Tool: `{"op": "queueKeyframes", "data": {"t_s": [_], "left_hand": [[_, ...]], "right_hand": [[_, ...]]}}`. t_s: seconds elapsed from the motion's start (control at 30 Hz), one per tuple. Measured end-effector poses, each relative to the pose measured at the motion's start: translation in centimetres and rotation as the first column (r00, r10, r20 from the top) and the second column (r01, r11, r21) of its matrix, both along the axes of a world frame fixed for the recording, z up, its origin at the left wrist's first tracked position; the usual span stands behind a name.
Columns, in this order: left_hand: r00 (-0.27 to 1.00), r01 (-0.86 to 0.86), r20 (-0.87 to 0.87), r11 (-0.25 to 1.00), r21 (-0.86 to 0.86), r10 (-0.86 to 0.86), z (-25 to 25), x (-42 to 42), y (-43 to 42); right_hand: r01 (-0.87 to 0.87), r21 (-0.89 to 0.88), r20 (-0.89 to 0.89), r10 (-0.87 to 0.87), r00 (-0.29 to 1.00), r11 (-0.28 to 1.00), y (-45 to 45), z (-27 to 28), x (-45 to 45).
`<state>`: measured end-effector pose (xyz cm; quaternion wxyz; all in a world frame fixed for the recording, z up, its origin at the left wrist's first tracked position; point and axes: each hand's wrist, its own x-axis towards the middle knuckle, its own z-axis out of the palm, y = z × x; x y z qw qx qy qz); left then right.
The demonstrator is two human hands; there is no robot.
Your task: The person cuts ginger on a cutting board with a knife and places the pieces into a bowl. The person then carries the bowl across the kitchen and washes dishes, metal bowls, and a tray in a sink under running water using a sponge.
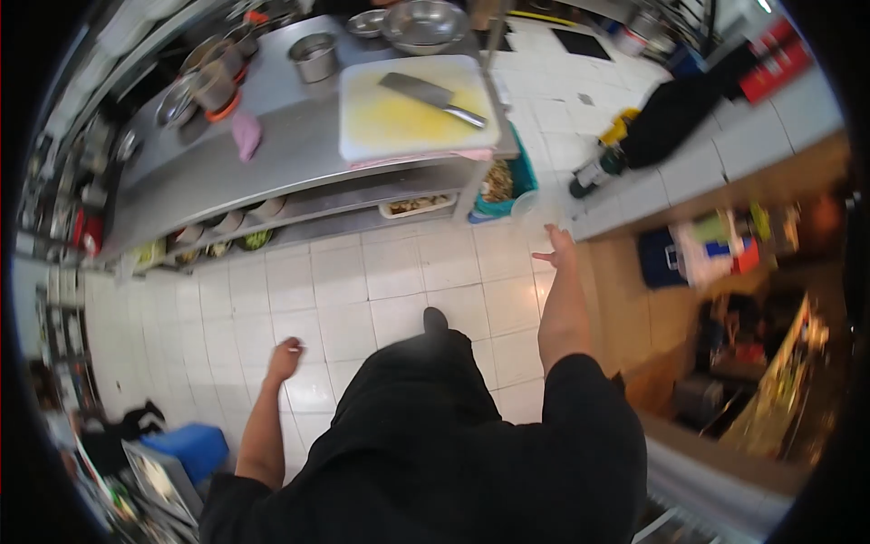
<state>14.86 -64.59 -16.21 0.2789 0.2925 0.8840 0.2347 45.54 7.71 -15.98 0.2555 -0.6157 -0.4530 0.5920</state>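
Note:
My left hand (287,357) hangs low over the tiled floor with its fingers curled. A small pale spot shows at the fingers, too small to name. My right hand (556,248) reaches forward with thumb and fingers apart and nothing between them. Nearest to it is a clear round plastic piece (526,207), beside a teal bin (523,172) with peelings or scraps inside. On the steel table ahead, a cleaver (419,89) with a metal handle lies across a white, yellow-stained cutting board (372,136).
A steel pot (314,58), a large bowl (424,25) and a pink cloth (246,136) are on the steel table (299,122). Its lower shelf bears a tray of food (417,207) and several bowls. A tiled ledge (716,150) runs along the right; a blue container (186,451) stands at lower left.

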Motion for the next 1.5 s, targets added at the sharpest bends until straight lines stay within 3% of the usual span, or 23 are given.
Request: {"op": "queueKeyframes", "data": {"t_s": [0.07, 0.13, 0.2, 0.23, 0.3, 0.33, 0.43, 0.47, 0.5, 0.53, 0.57, 0.6, 0.63, 0.7, 0.77, 0.87, 0.9, 0.97, 1.07, 1.2, 1.27, 1.47, 1.5], "left_hand": [[0.87, -0.463, -0.151, 0.883, 0.078, 0.469, 0.9, 0.5, -9.3], [0.456, -0.89, 0.077, 0.45, 0.078, 0.887, 6.2, 4.9, -16.2], [0.367, -0.896, -0.307, 0.422, 0.136, 0.878, 8.5, 13.0, -24.1], [0.238, -0.929, -0.362, 0.32, 0.187, 0.901, 9.6, 17.9, -25.7], [-0.052, -0.961, -0.357, 0.05, 0.272, 0.933, 11.2, 29.5, -27.4], [-0.309, -0.94, -0.361, -0.224, 0.257, 0.88, 12.7, 34.4, -24.0], [-0.742, -0.648, -0.279, -0.759, 0.063, 0.61, 5.4, 53.7, -20.2], [-0.875, -0.48, -0.13, -0.872, 0.1, 0.467, -3.3, 63.0, -18.9], [-0.935, -0.355, -0.048, -0.933, 0.064, 0.352, -2.6, 65.0, -12.0], [-0.823, -0.521, -0.229, -0.851, -0.059, 0.52, -12.0, 72.7, -7.1], [-0.919, -0.337, -0.171, -0.933, -0.123, 0.354, -10.9, 72.5, -0.6], [-0.876, -0.425, -0.138, -0.876, -0.228, 0.462, -12.6, 74.2, 5.7], [-0.969, -0.248, 0.112, -0.832, -0.496, 0.222, -5.5, 71.3, 9.6], [-0.947, -0.278, 0.299, -0.774, -0.569, 0.12, -10.3, 72.7, 19.4], [-0.855, -0.476, 0.481, -0.66, -0.581, 0.194, -4.9, 70.5, 21.2], [-0.854, -0.521, 0.262, -0.726, -0.45, 0.45, -5.1, 69.3, 21.0], [-0.939, -0.34, 0.183, -0.862, -0.377, 0.29, -7.7, 69.1, 20.7], [-0.987, -0.045, 0.158, -0.98, -0.195, 0.014, -5.7, 68.2, 15.1], [-0.959, 0.203, 0.226, -0.972, 0.12, -0.172, -3.5, 67.8, 4.6], [-0.929, 0.238, 0.338, -0.943, 0.235, -0.15, 3.2, 68.0, -10.4], [-0.918, 0.242, 0.367, -0.946, 0.216, -0.151, 8.0, 68.6, -17.7], [-0.973, 0.233, 0.109, -0.866, 0.442, -0.206, 15.1, 68.3, -35.7], [-0.957, 0.291, 0.152, -0.859, 0.421, -0.249, 17.1, 68.1, -38.4]], "right_hand": [[-0.097, -0.178, 0.24, 0.139, 0.961, 0.979, 3.5, 0.1, -5.6], [-0.4, -0.237, 0.469, 0.465, 0.751, 0.885, 5.3, -4.0, -9.8], [-0.833, -0.36, 0.693, 0.718, 0.062, 0.419, 4.9, -10.2, -16.4], [-0.899, -0.121, 0.83, 0.539, 0.14, 0.421, -0.8, -10.6, -17.9], [-0.982, -0.185, 0.809, 0.561, -0.177, -0.044, -9.7, -12.4, -21.4], [-0.904, -0.377, 0.732, 0.533, -0.424, -0.201, -16.1, -9.9, -24.1], [-0.632, -0.187, 0.713, 0.339, -0.614, -0.752, -34.8, -12.5, -26.6], [-0.549, -0.085, 0.687, 0.35, -0.637, -0.832, -41.1, -11.4, -26.2], [-0.403, -0.072, 0.691, 0.246, -0.68, -0.912, -48.0, -9.6, -26.2], [-0.287, -0.049, 0.618, 0.197, -0.761, -0.957, -53.8, -7.2, -25.2], [-0.194, -0.033, 0.54, 0.146, -0.829, -0.98, -59.4, -5.7, -24.6], [-0.111, -0.036, 0.553, 0.073, -0.83, -0.993, -64.6, -5.5, -24.0], [0.035, -0.006, 0.591, -0.032, -0.806, -0.999, -69.3, -5.8, -23.4], [0.216, 0.017, 0.637, -0.156, -0.755, -0.976, -77.0, -5.3, -21.2], [0.334, 0.048, 0.661, -0.221, -0.717, -0.941, -85.0, -5.6, -18.1], [0.4, 0.238, 0.646, -0.164, -0.746, -0.885, -96.4, -2.8, -10.2], [0.408, 0.387, 0.607, -0.105, -0.787, -0.827, -100.2, -2.0, -6.7], [0.427, 0.662, 0.506, -0.054, -0.861, -0.616, -108.1, 1.4, 1.9], [0.376, 0.566, 0.313, -0.231, -0.921, -0.733, -117.5, 12.5, 16.9], [0.537, 0.706, 0.418, -0.341, -0.842, -0.462, -130.6, 17.6, 35.3], [0.402, 0.796, 0.066, -0.595, -0.801, -0.453, -135.3, 19.4, 46.6], [0.722, 0.691, 0.474, -0.736, -0.483, -0.028, -144.1, 18.5, 78.8], [0.812, 0.534, 0.729, -0.615, -0.301, 0.236, -144.6, 16.9, 81.7]]}}
